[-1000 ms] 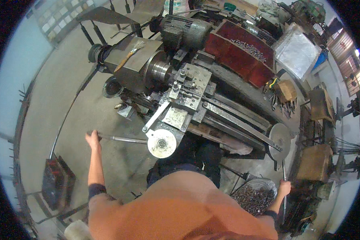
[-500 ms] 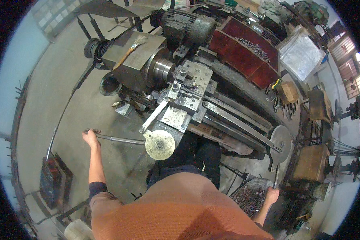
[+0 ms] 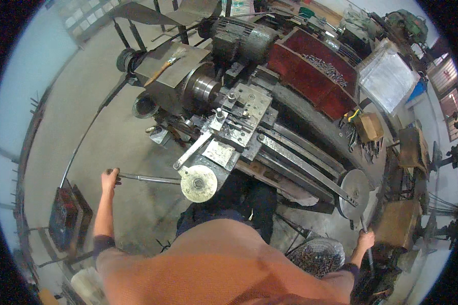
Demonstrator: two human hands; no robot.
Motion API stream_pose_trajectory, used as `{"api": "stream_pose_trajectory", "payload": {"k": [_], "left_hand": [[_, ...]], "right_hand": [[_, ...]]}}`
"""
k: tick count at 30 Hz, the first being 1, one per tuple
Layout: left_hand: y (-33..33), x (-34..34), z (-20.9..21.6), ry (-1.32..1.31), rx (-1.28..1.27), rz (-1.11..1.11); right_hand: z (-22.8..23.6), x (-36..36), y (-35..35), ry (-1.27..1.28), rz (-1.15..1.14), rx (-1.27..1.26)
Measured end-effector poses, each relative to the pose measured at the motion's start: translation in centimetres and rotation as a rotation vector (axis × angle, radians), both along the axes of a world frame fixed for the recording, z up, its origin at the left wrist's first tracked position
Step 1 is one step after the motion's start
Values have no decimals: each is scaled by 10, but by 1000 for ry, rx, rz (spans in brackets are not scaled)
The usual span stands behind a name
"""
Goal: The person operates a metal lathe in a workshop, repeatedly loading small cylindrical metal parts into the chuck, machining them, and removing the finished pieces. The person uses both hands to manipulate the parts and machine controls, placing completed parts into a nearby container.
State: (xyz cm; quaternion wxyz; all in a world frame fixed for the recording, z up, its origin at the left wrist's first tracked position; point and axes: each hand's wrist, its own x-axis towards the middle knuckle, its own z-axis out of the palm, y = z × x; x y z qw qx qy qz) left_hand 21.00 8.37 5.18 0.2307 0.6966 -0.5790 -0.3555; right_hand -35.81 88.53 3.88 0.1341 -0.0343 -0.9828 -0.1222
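Note:
My left hand [image 3: 110, 179] is closed around the outer end of a metal lever [image 3: 150, 178], out to the left. That lever runs to a pale round disc [image 3: 198, 184] at the front of a small lathe [image 3: 224, 137]. Far to the right, my right hand [image 3: 365, 239] grips a thin metal rod [image 3: 370, 260], which reaches up to a grey round wheel [image 3: 354, 194] at the lathe's right end. A long flat bar [image 3: 305, 168] links that wheel with the tool slide [image 3: 252, 99]. Beside the slide sits the bare steel chuck [image 3: 206, 89].
A brush [image 3: 160, 71] lies on the headstock [image 3: 175, 58], with a motor [image 3: 244, 38] behind it. The dark red tray [image 3: 297, 68] holds small metal parts. Near my right forearm stands a mesh basket [image 3: 336, 247] of metal pieces. Hand tools [image 3: 371, 147] lie by a cardboard box [image 3: 367, 127].
My right hand has moved outward to the right and slightly up, and the rod in it now slants right below the wheel. My left hand keeps its grip. The view has shifted slightly.

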Motion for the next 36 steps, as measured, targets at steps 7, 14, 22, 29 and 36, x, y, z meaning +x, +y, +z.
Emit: {"api": "stream_pose_trajectory", "payload": {"k": [7, 14, 22, 29, 36], "left_hand": [[-96, -48, -35, -526, -381, -525], [-110, -167, -74, -859, -348, -815], [-142, -182, -171, -686, -190, -688], [-136, -180, -149, -774, -57, -800], [-139, -159, -116, -768, -122, -882]], "right_hand": [[31, -17, -52, -132, -246, 25], [-42, 77, -52, 274, 227, -230], [-26, 127, -95, -10, 165, -478], [31, 96, -131, 29, 309, -628], [122, 33, -263, 94, 594, -536]]}}
